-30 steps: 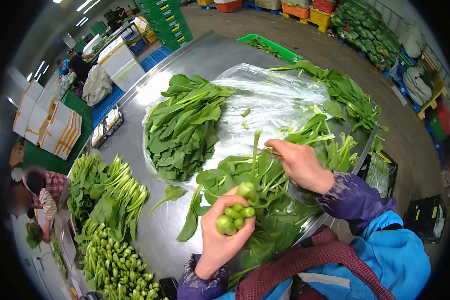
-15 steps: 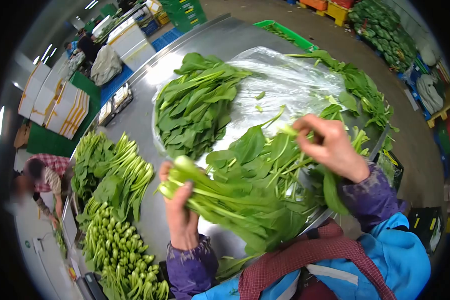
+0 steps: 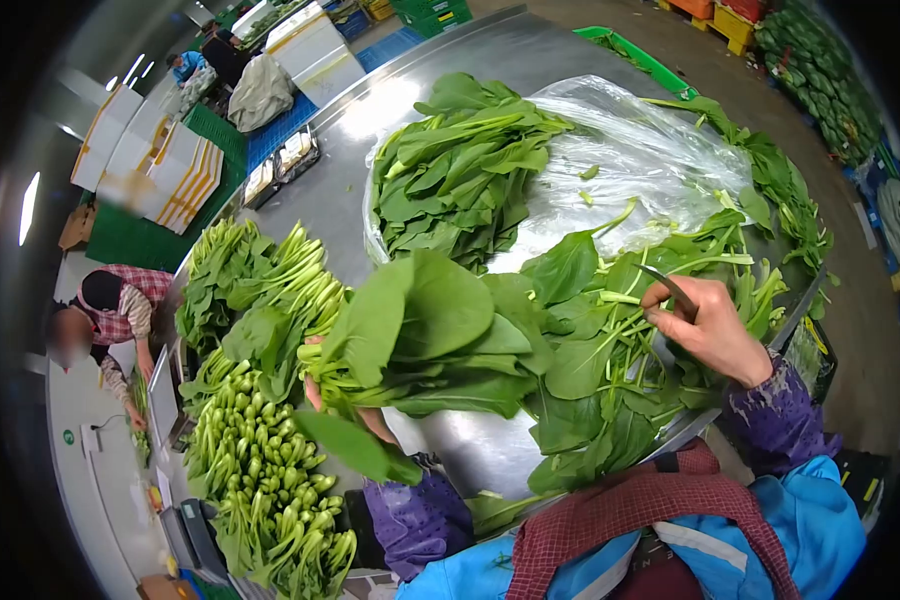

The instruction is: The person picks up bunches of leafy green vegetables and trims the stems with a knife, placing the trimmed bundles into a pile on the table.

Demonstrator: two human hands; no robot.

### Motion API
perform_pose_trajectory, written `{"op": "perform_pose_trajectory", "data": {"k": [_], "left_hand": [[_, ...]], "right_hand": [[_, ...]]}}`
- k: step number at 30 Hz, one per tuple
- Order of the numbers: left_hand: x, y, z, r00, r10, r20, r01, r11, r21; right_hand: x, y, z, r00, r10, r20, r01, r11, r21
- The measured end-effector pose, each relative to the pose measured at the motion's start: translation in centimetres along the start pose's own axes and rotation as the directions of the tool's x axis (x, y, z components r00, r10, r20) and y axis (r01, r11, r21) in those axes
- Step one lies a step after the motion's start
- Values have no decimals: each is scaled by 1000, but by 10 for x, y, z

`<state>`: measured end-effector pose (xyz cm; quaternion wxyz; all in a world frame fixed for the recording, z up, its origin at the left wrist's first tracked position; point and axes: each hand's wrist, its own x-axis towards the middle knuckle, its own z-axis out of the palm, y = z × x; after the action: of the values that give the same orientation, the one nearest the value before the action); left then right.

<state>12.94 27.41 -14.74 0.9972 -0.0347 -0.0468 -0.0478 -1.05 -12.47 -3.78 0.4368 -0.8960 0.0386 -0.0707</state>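
Note:
My left hand (image 3: 313,388) is closed around a bunch of leafy greens (image 3: 435,320), its broad leaves fanned to the right and hiding most of the hand. The bunch hangs over the metal table (image 3: 465,440), beside the stacked greens. In my right hand (image 3: 708,325) is a small knife (image 3: 675,290) with a dark, curved blade, held between thumb and fingers. That hand is just above a loose pile of leaves and stems (image 3: 595,375), near a pale cut stem.
Bundled greens (image 3: 260,430) are stacked along the table's left side. Another leafy heap (image 3: 460,180) lies on clear plastic film (image 3: 640,150). A green crate (image 3: 640,62) stands beyond the far edge. A person (image 3: 125,310) works at the left; white foam boxes (image 3: 150,160) stand behind.
The bunch in my left hand has turned, swinging its leaves up toward the camera and its stem ends away. My right hand has lowered to the pile, and the knife now shows. The view has shifted.

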Motion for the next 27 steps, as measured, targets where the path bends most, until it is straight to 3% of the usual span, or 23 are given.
{"op": "perform_pose_trajectory", "data": {"k": [1, 2, 4, 7, 8, 9, 10, 11, 13, 14, 15, 16, 17, 18, 20, 21, 22, 23, 24, 27], "left_hand": [[-3, 6, -8, 993, 22, 114, -56, 951, 303], [-5, 14, -15, 974, 5, 228, -138, 810, 570], [-14, 13, -23, 988, 65, 143, -132, 837, 531], [-19, 13, -24, 986, 149, 72, -164, 821, 546], [-19, 16, -22, 981, 185, 62, -187, 798, 574], [-17, 23, -17, 970, 234, 65, -224, 759, 611], [-13, 33, -7, 954, 288, 88, -269, 686, 675], [-10, 45, 3, 930, 346, 122, -317, 593, 740], [7, 77, 45, 822, 515, 244, -406, 229, 885], [19, 71, 91, 681, 728, 84, -366, 239, 899], [28, 107, 104, 711, 679, 183, -471, 268, 840], [34, 75, 145, 622, 724, 298, -483, 55, 874], [48, 92, 163, 585, 671, 455, -504, -139, 852], [60, 88, 178, 559, 495, 665, -558, -368, 744], [88, 79, 187, 459, 322, 828, -532, -646, 547], [106, 89, 183, 392, 50, 919, -397, -891, 218], [121, 86, 177, 402, -141, 905, -354, -935, 11], [139, 90, 163, 438, -215, 873, -375, -926, -39], [152, 91, 149, 421, -329, 845, -289, -932, -219], [185, 91, 92, 588, -321, 743, -333, -933, -140]], "right_hand": [[0, -2, 3, 1000, 15, 27, -16, 1000, 18], [-1, -3, 6, 998, 30, 53, -31, 999, 35], [-3, 1, 15, 996, 38, 81, -42, 998, 46], [-11, 6, 33, 943, 199, 267, -259, 942, 214], [-16, 12, 46, 928, 184, 323, -305, 872, 382], [-17, 2, 49, 860, 273, 432, -470, 755, 458], [-18, -8, 54, 767, 333, 548, -619, 608, 497], [-25, -4, 65, 730, 316, 606, -671, 500, 548], [-41, 8, 82, 629, 245, 738, -775, 279, 567], [-47, 12, 89, 562, 192, 805, -827, 172, 536], [-50, 11, 93, 521, 184, 834, -853, 161, 497], [-52, 11, 97, 478, 177, 860, -877, 148, 457], [-53, 14, 101, 439, 119, 891, -898, 83, 431], [-53, 16, 105, 433, 111, 894, -901, 92, 425], [-48, 19, 113, 390, 107, 914, -917, 136, 375], [-42, 14, 112, 356, 139, 924, -924, 203, 325], [-38, 12, 111, 355, 136, 925, -922, 216, 322], [-36, 11, 112, 360, 121, 925, -912, 252, 323], [-35, 12, 113, 366, 105, 925, -901, 287, 324], [-34, 20, 115, 364, 92, 927, -890, 328, 317]]}}
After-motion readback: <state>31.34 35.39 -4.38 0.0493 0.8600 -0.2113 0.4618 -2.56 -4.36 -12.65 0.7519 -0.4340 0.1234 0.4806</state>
